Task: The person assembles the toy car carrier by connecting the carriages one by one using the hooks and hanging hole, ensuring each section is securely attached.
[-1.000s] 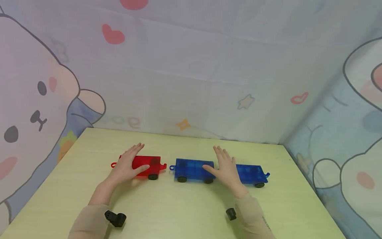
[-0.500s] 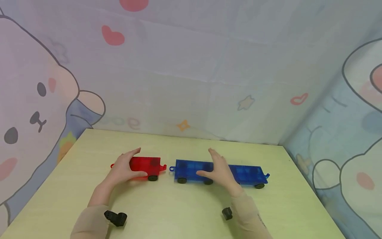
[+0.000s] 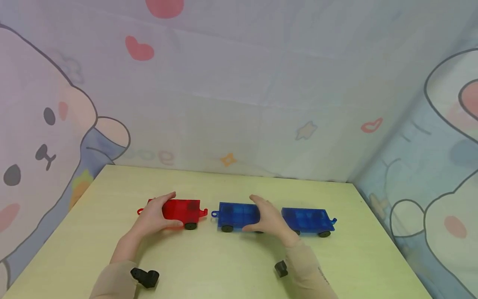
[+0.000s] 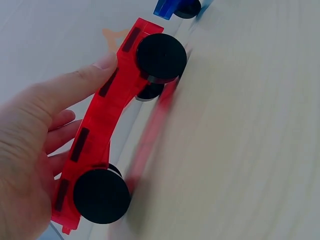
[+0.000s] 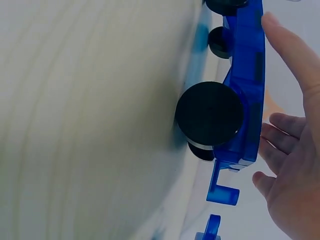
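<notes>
A translucent red toy train car (image 3: 183, 211) with black wheels stands at the left on the table. My left hand (image 3: 152, 218) holds its left half, thumb along the near side and the other fingers over the far side. In the left wrist view the thumb rests on the red side of the car (image 4: 92, 125). A blue toy train car (image 3: 235, 214) stands in the middle, a small gap from the red one. My right hand (image 3: 271, 220) spans its right end with fingers spread. In the right wrist view the thumb tip is at the edge of the blue car (image 5: 247, 65).
A second blue train car (image 3: 308, 218) stands right of my right hand, its hook pointing right. All three cars form a row on the pale yellow table (image 3: 216, 265). A printed cloth (image 3: 224, 91) hangs behind the table and along both sides.
My right hand has moved left and lower, over the middle blue car's right end. My left hand has come down and closed round the red car. The cars look unmoved.
</notes>
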`<state>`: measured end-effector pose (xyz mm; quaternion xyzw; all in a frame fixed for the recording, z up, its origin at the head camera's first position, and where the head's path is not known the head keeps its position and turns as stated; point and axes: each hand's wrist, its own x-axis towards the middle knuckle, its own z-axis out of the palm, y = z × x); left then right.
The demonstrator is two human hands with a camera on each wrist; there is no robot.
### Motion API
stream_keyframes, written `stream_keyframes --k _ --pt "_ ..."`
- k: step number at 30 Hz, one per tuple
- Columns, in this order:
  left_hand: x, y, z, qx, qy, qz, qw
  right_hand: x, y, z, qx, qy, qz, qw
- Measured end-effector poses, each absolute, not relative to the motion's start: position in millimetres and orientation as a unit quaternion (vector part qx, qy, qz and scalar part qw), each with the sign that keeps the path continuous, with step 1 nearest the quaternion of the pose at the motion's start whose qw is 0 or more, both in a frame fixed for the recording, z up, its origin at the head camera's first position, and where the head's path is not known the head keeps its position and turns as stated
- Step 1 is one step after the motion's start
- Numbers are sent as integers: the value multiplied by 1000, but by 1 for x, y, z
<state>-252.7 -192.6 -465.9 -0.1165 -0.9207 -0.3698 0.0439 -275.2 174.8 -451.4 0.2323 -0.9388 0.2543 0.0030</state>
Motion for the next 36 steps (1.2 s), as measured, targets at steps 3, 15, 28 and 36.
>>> stream_keyframes --k 3,15,28,36 --pt "-253 -193 -467 -113 -919 -375 35 -276 174 -453 234 -939 252 -9" --pt "-253 -191 -466 -107 -923 -368 34 -281 173 -456 234 -941 243 -32" --pt "-254 -195 -471 -107 -927 -357 47 -280 171 -459 226 -944 239 -29" --pt "-254 -194 -471 -108 -927 -355 49 -281 170 -462 227 -943 243 -19"
